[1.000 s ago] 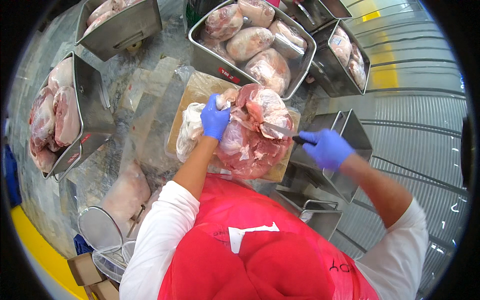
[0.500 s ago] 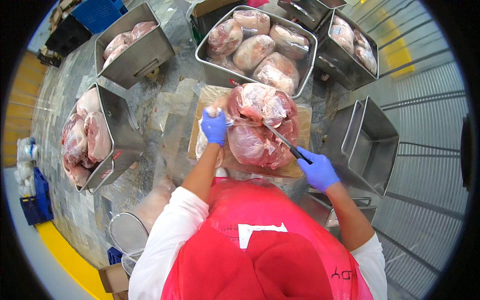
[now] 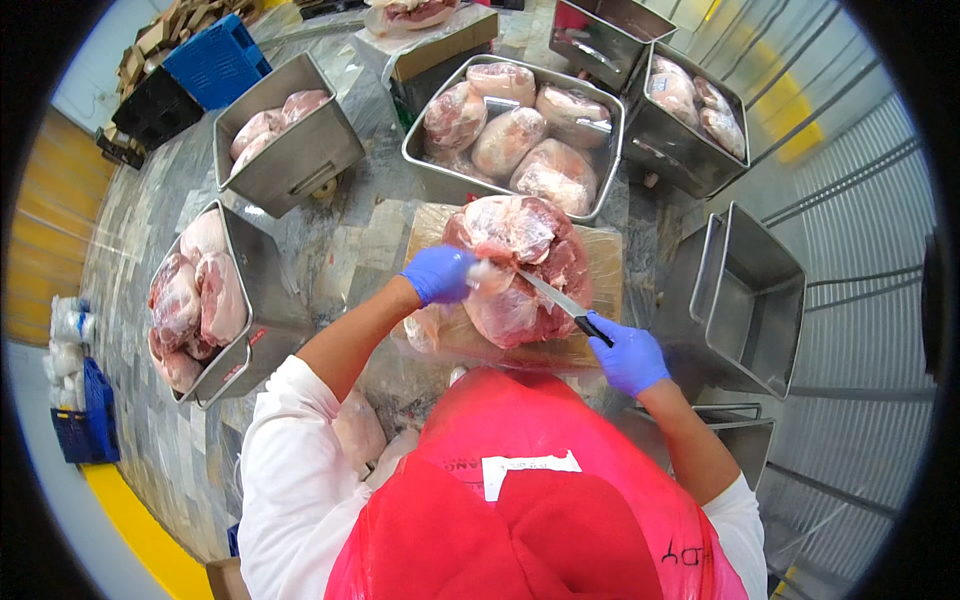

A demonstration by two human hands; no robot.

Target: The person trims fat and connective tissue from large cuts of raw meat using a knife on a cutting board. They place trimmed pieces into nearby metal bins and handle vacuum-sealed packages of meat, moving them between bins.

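A large boned-open piece of raw meat point(image 3: 545, 310), dark red with pale fat and membrane, lies on a plastic-covered cardboard box point(image 3: 598, 272) in front of me. My right hand point(image 3: 628, 358), blue-gloved, is wrapped round the black handle of a knife point(image 3: 556, 294). The blade slants up to the left, its tip against the meat's middle. At the meat's left edge my left hand point(image 3: 438, 275), also blue-gloved, is closed; something pale and blurred shows at its fingers. A smaller pale pink piece of meat point(image 3: 423, 328) lies on the box's left side.
Beyond the box stands a wide metal tub point(image 3: 408, 150) of bagged meat. Metal bins of meat stand at far left point(image 3: 345, 150), left point(image 3: 270, 310) and far right point(image 3: 690, 165). A deep metal bin point(image 3: 700, 320) is at my right. Blue crates point(image 3: 215, 62) are at the back left.
My left hand has come down and inward, from beside the meat to its left edge, and its wrist has turned rightward. The knife stays in my right hand, more of its blade showing.
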